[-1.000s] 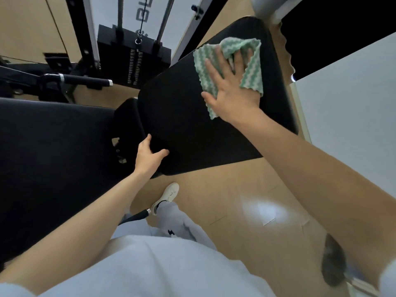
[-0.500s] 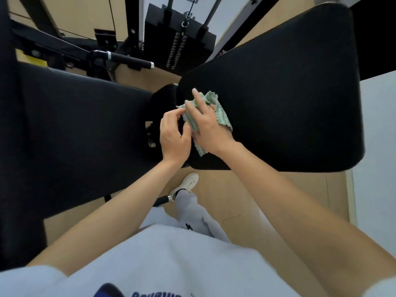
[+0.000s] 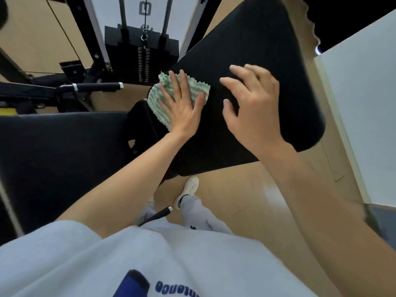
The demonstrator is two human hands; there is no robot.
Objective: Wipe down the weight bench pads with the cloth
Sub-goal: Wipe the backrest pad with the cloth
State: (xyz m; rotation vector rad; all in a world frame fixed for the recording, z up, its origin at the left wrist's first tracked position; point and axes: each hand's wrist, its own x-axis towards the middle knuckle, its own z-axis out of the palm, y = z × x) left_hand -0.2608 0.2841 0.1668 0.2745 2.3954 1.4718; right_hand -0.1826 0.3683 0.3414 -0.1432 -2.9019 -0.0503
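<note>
The cloth [image 3: 196, 90] had passed from right grip [image 3: 255, 108] to left grip [image 3: 182, 110]; left grip, fingers straight, pressed it onto the pad's [image 3: 257, 39] left edge; right grip hovered wide, empty; wiping could resume left-handed.

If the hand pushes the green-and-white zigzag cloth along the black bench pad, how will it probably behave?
The green-and-white zigzag cloth looks floppy: it lies crumpled under the flat left hand, so it may bunch when pushed. It seems thin and light. On the smooth black bench pad it probably slides easily.
</note>
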